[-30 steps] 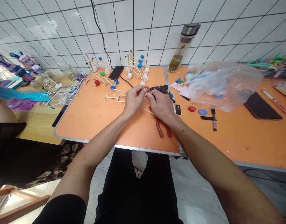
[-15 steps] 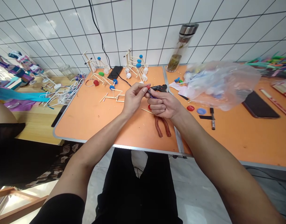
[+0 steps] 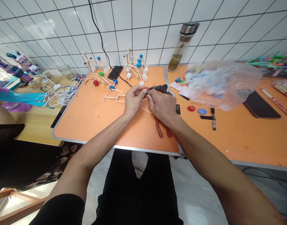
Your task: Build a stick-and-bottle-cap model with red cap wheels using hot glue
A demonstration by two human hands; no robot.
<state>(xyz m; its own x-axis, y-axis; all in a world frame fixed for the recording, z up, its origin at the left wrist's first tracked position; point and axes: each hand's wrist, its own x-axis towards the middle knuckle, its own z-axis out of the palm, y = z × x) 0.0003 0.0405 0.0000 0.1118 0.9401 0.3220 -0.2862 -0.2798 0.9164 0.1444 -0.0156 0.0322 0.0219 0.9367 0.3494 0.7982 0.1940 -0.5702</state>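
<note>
My left hand (image 3: 133,100) is closed in a pinch on a small red cap (image 3: 147,89) above the orange table (image 3: 92,115). My right hand (image 3: 161,106) is curled shut right beside it, fingertips meeting the left hand's; what it grips is hidden. A black glue gun (image 3: 160,89) lies just behind both hands. Red-handled pliers (image 3: 161,131) lie under my right wrist. A thin wooden stick (image 3: 147,111) lies between the hands.
Stick-and-cap models (image 3: 136,67) stand at the table's back, near a black phone (image 3: 115,72) on a cable. A clear plastic bag (image 3: 218,82), a glass bottle (image 3: 182,47), loose red (image 3: 191,108) and blue caps (image 3: 202,111), a marker (image 3: 213,120) sit right. Another person's leg (image 3: 2,115) is at left.
My right hand turned from palm-up with curled fingers to back-up, staying against the left hand. The left hand's pinch has hardly moved.
</note>
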